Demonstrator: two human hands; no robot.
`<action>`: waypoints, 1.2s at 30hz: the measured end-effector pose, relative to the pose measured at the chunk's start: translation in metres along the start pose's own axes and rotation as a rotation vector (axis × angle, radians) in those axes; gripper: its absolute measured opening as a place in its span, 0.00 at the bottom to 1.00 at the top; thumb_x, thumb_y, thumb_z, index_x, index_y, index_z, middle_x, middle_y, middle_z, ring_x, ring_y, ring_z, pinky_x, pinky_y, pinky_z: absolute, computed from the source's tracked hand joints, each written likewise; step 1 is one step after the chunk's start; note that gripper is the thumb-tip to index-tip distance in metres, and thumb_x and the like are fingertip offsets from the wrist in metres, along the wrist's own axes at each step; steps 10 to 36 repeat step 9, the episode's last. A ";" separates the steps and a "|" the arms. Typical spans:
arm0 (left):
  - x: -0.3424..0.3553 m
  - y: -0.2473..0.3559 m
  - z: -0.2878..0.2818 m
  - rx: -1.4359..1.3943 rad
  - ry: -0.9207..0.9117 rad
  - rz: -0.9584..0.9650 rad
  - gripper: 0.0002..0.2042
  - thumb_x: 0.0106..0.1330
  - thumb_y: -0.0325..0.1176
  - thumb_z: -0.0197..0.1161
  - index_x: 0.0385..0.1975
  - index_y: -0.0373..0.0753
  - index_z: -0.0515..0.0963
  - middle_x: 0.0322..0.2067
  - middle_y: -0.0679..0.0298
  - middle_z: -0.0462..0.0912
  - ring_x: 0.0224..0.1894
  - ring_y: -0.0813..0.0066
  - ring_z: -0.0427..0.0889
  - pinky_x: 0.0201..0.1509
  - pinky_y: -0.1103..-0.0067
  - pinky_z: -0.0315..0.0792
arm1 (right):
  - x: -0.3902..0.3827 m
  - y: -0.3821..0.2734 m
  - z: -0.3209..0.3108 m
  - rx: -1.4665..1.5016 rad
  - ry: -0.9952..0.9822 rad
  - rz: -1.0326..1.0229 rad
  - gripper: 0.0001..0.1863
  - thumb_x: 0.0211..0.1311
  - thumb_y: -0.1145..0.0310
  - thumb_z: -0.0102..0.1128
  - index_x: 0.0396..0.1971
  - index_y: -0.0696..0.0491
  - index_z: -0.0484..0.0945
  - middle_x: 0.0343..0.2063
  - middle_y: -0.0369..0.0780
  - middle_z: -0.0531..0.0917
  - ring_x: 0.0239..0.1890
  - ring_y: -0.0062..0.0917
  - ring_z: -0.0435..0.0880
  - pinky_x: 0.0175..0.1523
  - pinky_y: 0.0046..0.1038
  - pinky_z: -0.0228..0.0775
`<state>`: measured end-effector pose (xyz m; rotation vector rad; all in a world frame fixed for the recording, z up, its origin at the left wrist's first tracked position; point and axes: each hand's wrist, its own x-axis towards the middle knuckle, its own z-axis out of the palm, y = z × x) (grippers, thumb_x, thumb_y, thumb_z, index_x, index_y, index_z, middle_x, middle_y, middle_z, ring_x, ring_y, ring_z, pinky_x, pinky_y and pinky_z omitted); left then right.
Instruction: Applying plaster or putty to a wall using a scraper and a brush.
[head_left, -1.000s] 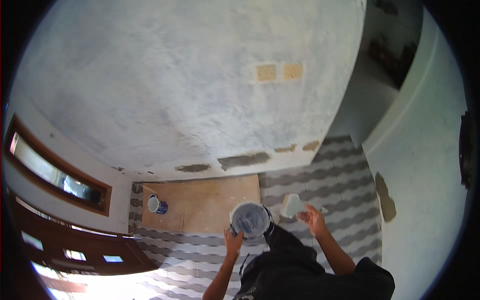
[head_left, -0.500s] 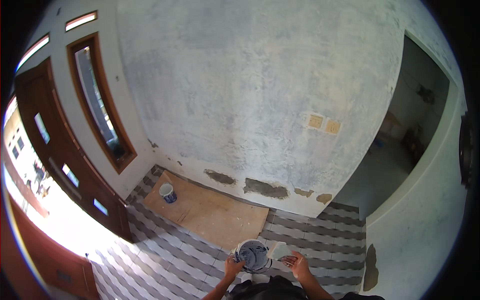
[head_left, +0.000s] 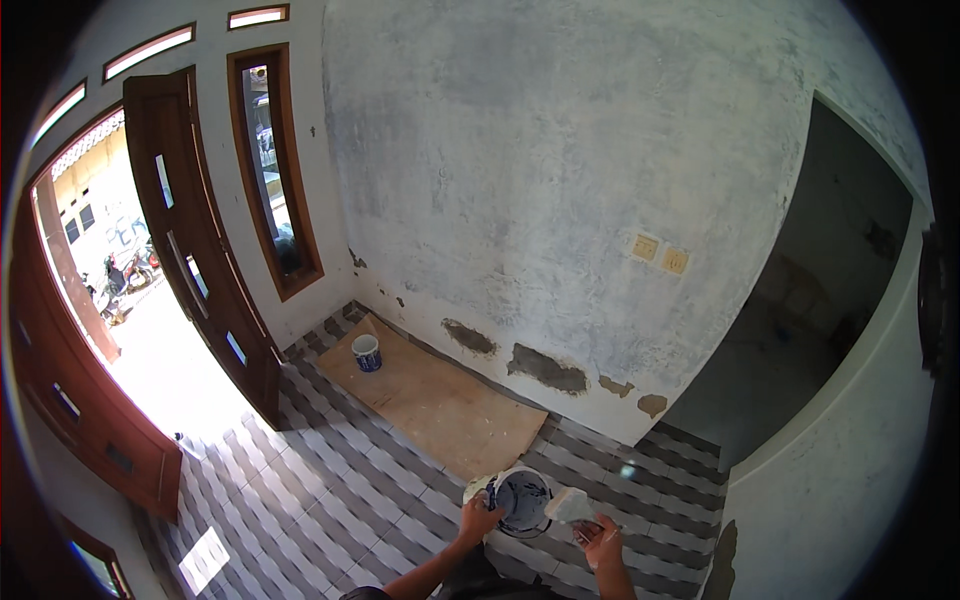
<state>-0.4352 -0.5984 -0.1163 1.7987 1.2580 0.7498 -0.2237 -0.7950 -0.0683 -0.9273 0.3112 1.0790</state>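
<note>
A bucket [head_left: 524, 499] with dark grey smears inside hangs or stands low in front of me; what supports it is hidden. My left hand [head_left: 480, 520] is closed on its left rim. A pale flat piece [head_left: 477, 487] shows beside those fingers, too small to make out. Just right of the bucket, my right hand [head_left: 600, 542] grips a wide putty knife [head_left: 570, 507], its pale blade tilted toward the bucket's rim.
A tan board [head_left: 440, 400] lies on the tiled floor [head_left: 340, 500] along the patchy wall [head_left: 520, 200], with a small white-and-blue pail [head_left: 367, 352] on it. Wooden doors [head_left: 190, 240] stand open at left. A dark doorway [head_left: 790, 290] is at right.
My view has turned left, so the wall, board and pail sit further right and more of the doors shows. The pale piece by my left hand has become visible. Both grips stay the same.
</note>
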 end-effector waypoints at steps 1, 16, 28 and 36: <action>-0.015 0.009 -0.003 0.011 -0.065 -0.027 0.26 0.43 0.46 0.64 0.36 0.29 0.77 0.33 0.45 0.79 0.39 0.50 0.79 0.46 0.66 0.73 | -0.016 0.000 -0.010 0.051 0.053 -0.016 0.15 0.59 0.64 0.58 0.41 0.58 0.72 0.32 0.47 0.81 0.35 0.42 0.82 0.39 0.42 0.76; -0.104 0.025 -0.013 0.164 -0.199 0.045 0.27 0.53 0.47 0.60 0.46 0.30 0.75 0.48 0.42 0.76 0.52 0.48 0.75 0.56 0.63 0.69 | -0.088 0.027 -0.112 0.103 0.150 -0.011 0.19 0.59 0.62 0.58 0.46 0.54 0.66 0.39 0.48 0.75 0.40 0.43 0.80 0.39 0.41 0.75; -0.104 0.025 -0.013 0.164 -0.199 0.045 0.27 0.53 0.47 0.60 0.46 0.30 0.75 0.48 0.42 0.76 0.52 0.48 0.75 0.56 0.63 0.69 | -0.088 0.027 -0.112 0.103 0.150 -0.011 0.19 0.59 0.62 0.58 0.46 0.54 0.66 0.39 0.48 0.75 0.40 0.43 0.80 0.39 0.41 0.75; -0.104 0.025 -0.013 0.164 -0.199 0.045 0.27 0.53 0.47 0.60 0.46 0.30 0.75 0.48 0.42 0.76 0.52 0.48 0.75 0.56 0.63 0.69 | -0.088 0.027 -0.112 0.103 0.150 -0.011 0.19 0.59 0.62 0.58 0.46 0.54 0.66 0.39 0.48 0.75 0.40 0.43 0.80 0.39 0.41 0.75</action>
